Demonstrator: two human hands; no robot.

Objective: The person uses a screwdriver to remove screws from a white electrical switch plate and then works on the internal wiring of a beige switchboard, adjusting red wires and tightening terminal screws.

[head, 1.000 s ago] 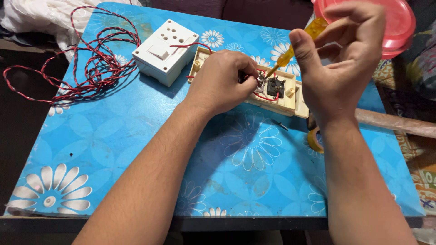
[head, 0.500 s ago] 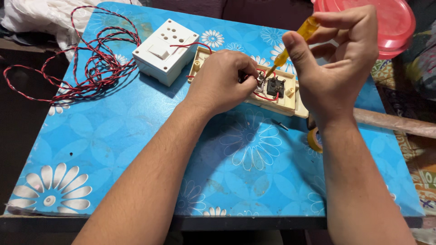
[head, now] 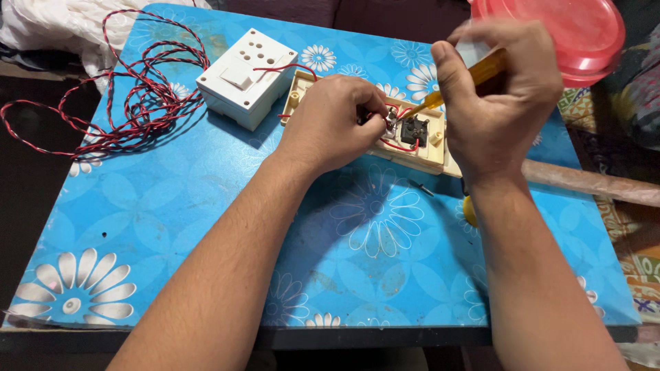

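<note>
A cream open switch box [head: 426, 145] lies on the blue flowered table [head: 206, 220], with red wires and a black socket part inside. My left hand [head: 333, 120] rests on the box and pinches a small metal terminal with a red wire at its middle. My right hand [head: 498, 96] grips a yellow-handled screwdriver [head: 467, 79], whose tip points down-left to that terminal. A white switch-and-socket plate [head: 246, 77] sits just left of the box, joined to it by a red wire.
A tangle of red-and-black twisted wire [head: 130, 96] spreads over the table's far left. A red plastic lid [head: 570, 34] sits at the far right corner. A small yellow object [head: 469, 209] lies under my right forearm. White cloth [head: 62, 20] is bunched at top left.
My right hand has lowered and turned slightly, bringing the screwdriver tip closer onto the terminal. My left hand keeps its pinch on the box.
</note>
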